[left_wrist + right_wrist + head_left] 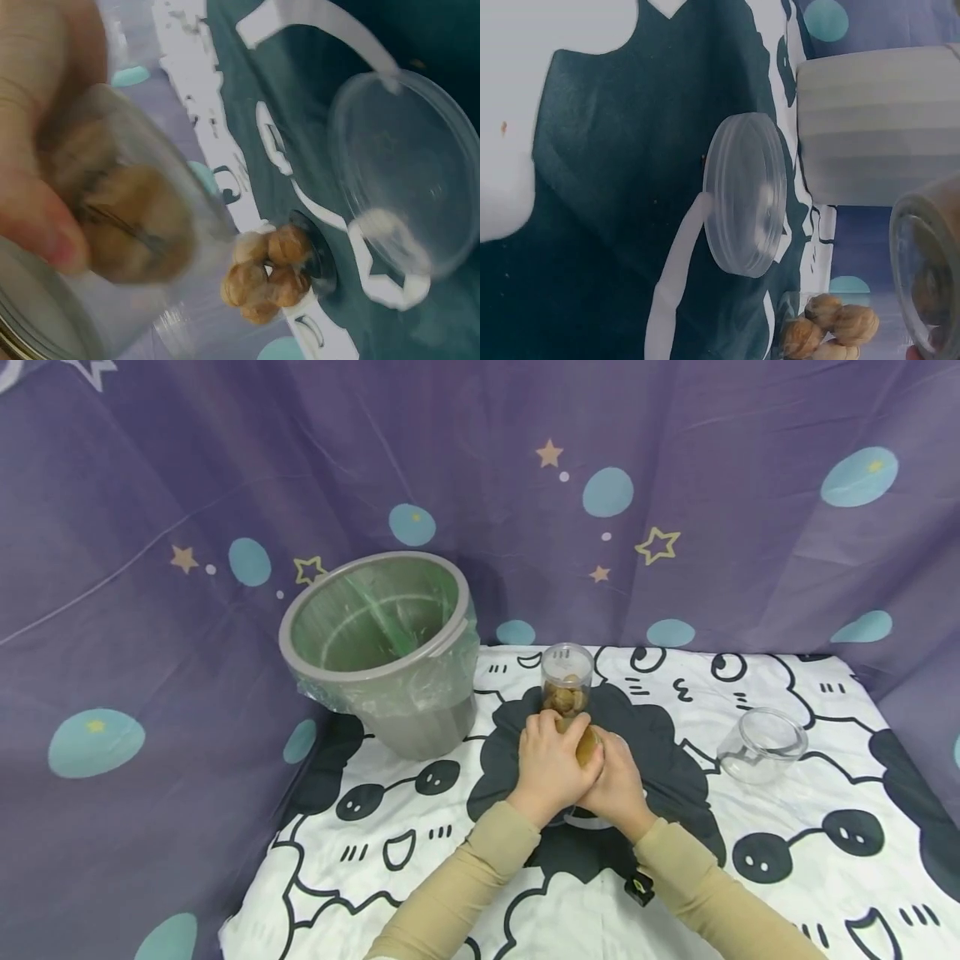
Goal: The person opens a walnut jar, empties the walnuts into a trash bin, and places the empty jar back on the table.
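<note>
Both hands' grip (573,768) is wrapped round a walnut jar (585,745), mostly hiding it. Bin (382,652) sits far left; worktop (750,877) on the right is roomy.

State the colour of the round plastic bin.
Grey round plastic bin, clear liner; head view.

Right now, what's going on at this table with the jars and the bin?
A person has both hands together over the dark patch of the cloth. The left hand and right hand hold a clear jar with walnuts in it. Just behind the hands stands a second jar, upright and partly filled with walnuts. A clear lid lies flat on the cloth nearby. An empty glass jar lies to the right, and a grey bin with a plastic liner stands at the left.
</note>
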`<control>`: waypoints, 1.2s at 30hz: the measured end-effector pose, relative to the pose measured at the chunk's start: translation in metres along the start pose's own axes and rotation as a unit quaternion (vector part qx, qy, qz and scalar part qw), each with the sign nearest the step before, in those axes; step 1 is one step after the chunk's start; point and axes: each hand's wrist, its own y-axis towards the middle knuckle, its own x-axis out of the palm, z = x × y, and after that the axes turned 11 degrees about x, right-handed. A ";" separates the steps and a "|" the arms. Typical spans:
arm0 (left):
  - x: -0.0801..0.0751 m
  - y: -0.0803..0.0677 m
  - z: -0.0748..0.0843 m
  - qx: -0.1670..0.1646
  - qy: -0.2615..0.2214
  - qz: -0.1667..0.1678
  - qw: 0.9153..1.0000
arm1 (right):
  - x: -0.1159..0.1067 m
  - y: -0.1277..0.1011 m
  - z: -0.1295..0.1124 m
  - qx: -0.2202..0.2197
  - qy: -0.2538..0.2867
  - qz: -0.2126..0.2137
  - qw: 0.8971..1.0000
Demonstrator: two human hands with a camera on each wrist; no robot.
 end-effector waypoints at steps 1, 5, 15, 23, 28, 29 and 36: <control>0.000 0.000 0.001 -0.012 0.004 -0.001 1.000 | 0.001 0.000 0.000 -0.003 -0.007 0.005 1.000; -0.001 0.002 0.004 -0.050 0.015 -0.015 0.999 | 0.006 0.001 -0.001 -0.023 -0.039 0.025 0.999; -0.012 -0.002 -0.011 -0.024 -0.023 -0.102 0.994 | 0.001 0.003 -0.005 -0.012 -0.078 -0.007 0.997; -0.021 -0.010 -0.049 0.178 -0.079 -0.161 0.968 | -0.006 0.006 -0.008 -0.007 -0.057 -0.055 0.997; -0.019 -0.013 -0.068 0.276 -0.061 -0.155 0.947 | -0.005 0.004 -0.011 -0.002 -0.044 -0.086 0.995; -0.018 -0.013 -0.070 0.290 -0.062 -0.149 0.943 | -0.005 0.003 -0.012 -0.002 -0.042 -0.089 0.995; -0.012 -0.013 -0.078 0.345 -0.067 -0.110 0.930 | -0.005 0.002 -0.014 0.005 -0.045 -0.098 0.994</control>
